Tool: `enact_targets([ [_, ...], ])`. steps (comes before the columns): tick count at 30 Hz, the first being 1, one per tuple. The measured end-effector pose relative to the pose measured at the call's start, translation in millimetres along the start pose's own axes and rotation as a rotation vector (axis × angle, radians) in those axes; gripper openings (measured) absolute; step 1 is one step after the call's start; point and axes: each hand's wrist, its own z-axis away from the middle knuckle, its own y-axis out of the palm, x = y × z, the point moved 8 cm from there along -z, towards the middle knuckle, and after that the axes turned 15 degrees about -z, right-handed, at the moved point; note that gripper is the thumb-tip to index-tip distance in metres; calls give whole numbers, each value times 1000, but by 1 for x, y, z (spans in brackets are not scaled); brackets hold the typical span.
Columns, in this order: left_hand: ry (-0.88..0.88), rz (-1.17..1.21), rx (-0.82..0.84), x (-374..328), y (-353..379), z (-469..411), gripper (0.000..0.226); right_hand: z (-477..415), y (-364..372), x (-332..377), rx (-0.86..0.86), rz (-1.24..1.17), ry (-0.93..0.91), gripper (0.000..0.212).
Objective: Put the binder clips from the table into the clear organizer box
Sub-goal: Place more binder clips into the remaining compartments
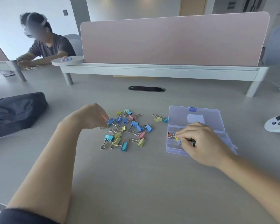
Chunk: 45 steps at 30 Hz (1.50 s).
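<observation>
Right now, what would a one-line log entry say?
left hand: pinches blue clip at pile | right hand: holds yellow clip inside organizer box | loose clips: many on table

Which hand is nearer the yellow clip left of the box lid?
Right. Right hand: in the box beside the yellow clip. Left hand: pinching a blue clip across the pile.

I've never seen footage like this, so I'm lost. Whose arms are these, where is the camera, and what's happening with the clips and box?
No machine: a person wears one camera on the head, looking down at their own bare arms. On the table coloured binder clips lie scattered beside an open clear organizer box. The left hand pinches a blue binder clip in the pile; the right hand holds a yellow binder clip over the box. A black bag lies left, a white controller right.
</observation>
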Motion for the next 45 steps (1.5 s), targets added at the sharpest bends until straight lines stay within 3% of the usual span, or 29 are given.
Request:
enact_targets([
  [13, 17, -53, -19, -7, 8, 0, 5, 1, -1, 2, -14, -11, 1, 25],
  [19, 18, 18, -93, -14, -1, 2, 11, 1, 0, 1, -7, -11, 14, 25],
  [23, 168, 137, -205, -46, -13, 9, 34, 0, 0, 1, -12, -1, 4, 28],
  [26, 322, 255, -345, -82, -22, 23, 19, 1, -1, 2, -19, -3, 1, 24],
  [30, 482, 516, -333, -133, -15, 45, 7, 0, -1, 2, -21, -11, 4, 23],
  [37, 500, 650, -322, -169, 5, 47, 7, 1, -1, 2, -52, 36, -13, 27],
  [41, 544, 634, -263, -177, 17, 47, 9, 0, 1, -5, -52, 60, 29, 41],
  [45, 575, 601, -297, -181, 18, 49, 9, -1, 1, -8, -56, 68, 57, 42],
])
